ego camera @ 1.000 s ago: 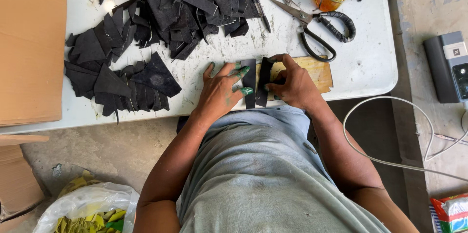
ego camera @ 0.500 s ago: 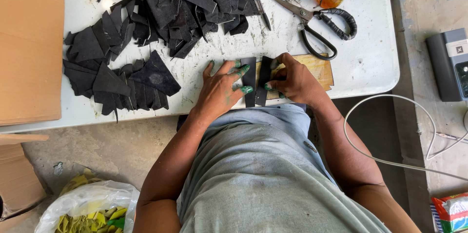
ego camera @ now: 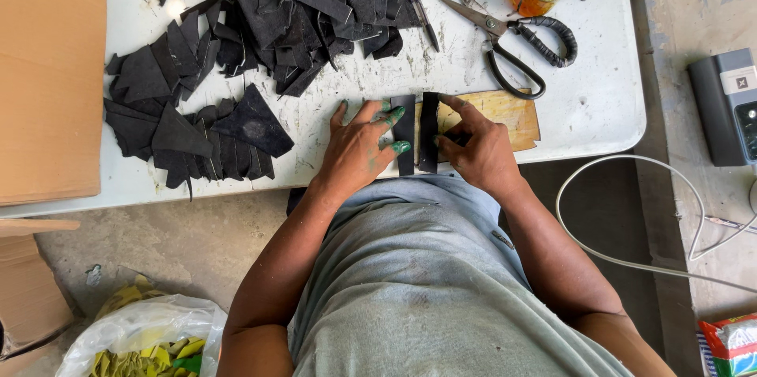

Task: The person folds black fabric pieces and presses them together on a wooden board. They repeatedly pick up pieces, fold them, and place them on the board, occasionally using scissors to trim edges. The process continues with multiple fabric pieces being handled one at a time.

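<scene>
Head view shows little change from a second ago: the left hand (ego camera: 359, 148), green-stained fingers spread flat, still presses one narrow black leather strip (ego camera: 404, 131), and the right hand (ego camera: 473, 148) pins the second black strip (ego camera: 429, 131) with fingertips, neither grip closed. Both strips lie on a thin tan board (ego camera: 505, 113) at the white bench (ego camera: 599, 101) edge. A red-green snack packet (ego camera: 729, 345) lies on the floor at lower right.

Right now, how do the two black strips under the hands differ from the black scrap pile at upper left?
The two narrow black material strips lie flat and parallel on a tan wooden board, pressed by the left hand and right hand; the heap of black scraps lies untouched on the white table. The strips are straight rectangles; the scraps are irregular, overlapping. Both are dark.
</scene>
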